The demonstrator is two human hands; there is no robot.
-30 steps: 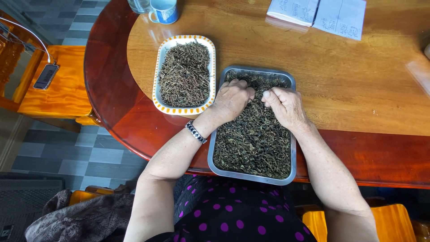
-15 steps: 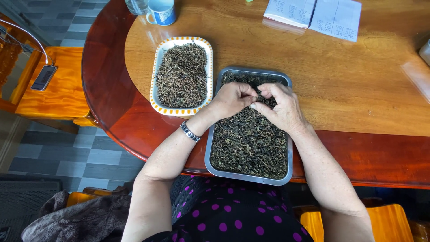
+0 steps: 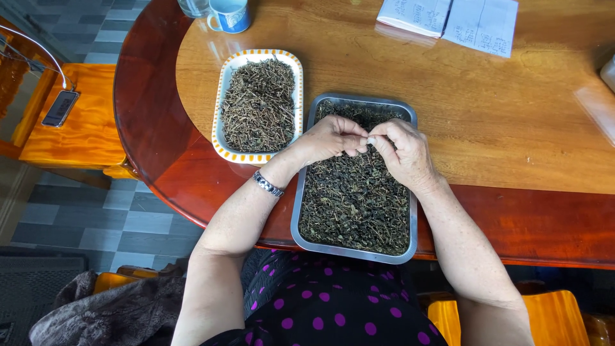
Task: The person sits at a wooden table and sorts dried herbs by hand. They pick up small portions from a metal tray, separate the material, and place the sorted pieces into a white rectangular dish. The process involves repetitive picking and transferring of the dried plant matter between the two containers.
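Two trays of dried leaves (one metal [image 3: 299,211], one patterned [image 3: 221,106]), one mug [image 3: 229,15], two hands [image 3: 328,140].

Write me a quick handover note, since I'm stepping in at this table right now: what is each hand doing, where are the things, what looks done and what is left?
Left hand: curled above the far end of the metal tray, fingertips meeting the right hand's, pinching a small bit; too small to identify.
Right hand: same spot, fingers closed on that bit.
Metal tray: at the near table edge, full of dark dried leaves.
Patterned tray: beside it on the left, heaped with dried stems and twigs.
Done: a good pile already lies in the patterned tray.
Left: most of the metal tray's contents.
Blue mug and papers sit at the far side.
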